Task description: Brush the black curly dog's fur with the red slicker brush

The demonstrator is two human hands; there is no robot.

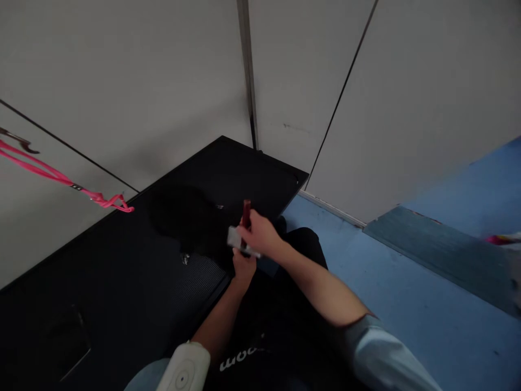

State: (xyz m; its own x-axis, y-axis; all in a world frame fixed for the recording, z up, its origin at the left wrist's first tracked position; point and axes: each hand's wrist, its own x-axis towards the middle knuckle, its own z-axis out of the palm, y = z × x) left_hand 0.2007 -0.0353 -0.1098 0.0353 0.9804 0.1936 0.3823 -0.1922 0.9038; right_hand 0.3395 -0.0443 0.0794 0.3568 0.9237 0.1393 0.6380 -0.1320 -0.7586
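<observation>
And here's the dark red stick [246, 213], upright at the very middle of things, over the near edge of the black surface [134, 304]! The right hand [260, 234] has it in a closed grip, with a pale, blurred block [235, 238] pressed close beneath. The left hand [244, 265] comes in at six o'clock, touching the block's underside; its fingers are partly hidden, so I can't tell how tight that grip is. The right hand itself covers much of the block! Just past nine, a dark patch [183, 217] spreads; shiny scraps [185, 259] glint at eight. Farther out, between nine and ten, a pink cord [52, 174] dangles beside a metal hook [20, 141]. Four o'clock, blue floor [345, 271]; twelve, grey wall [285, 70]!
</observation>
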